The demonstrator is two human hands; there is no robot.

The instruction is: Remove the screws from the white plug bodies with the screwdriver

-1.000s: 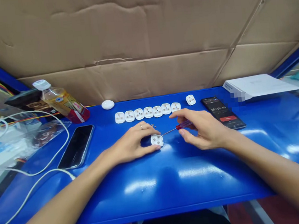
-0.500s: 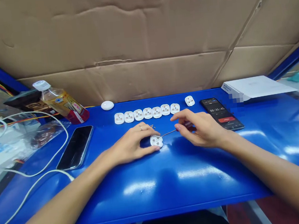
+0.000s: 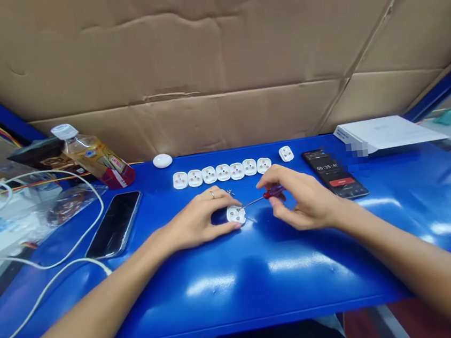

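Note:
Between the thumb and fingers of my left hand [image 3: 204, 217] is a small white plug housing [image 3: 236, 216] with metal parts inside, held against the blue tabletop. My right hand [image 3: 303, 196] grips a screwdriver [image 3: 273, 191] by its red and purple handle. The thin shaft slants down leftward, and its tip meets the inside of the housing. Just behind my left fingers lie a few small screws [image 3: 230, 192]. Farther back, several similar white housings [image 3: 222, 172] stand in a row, and one more housing [image 3: 286, 154] sits apart to the right.
A phone [image 3: 334, 173] showing a timer lies at right, before a white box [image 3: 391, 131]. At left are another phone [image 3: 114, 225], a drink bottle [image 3: 95, 157] and white cables [image 3: 70, 261]. A white oval object [image 3: 162, 160] rests near the cardboard wall [image 3: 181, 50].
My right fingers have shifted on the screwdriver, and more of its handle now shows. The tip stays at the housing, which my left hand keeps in nearly the same place.

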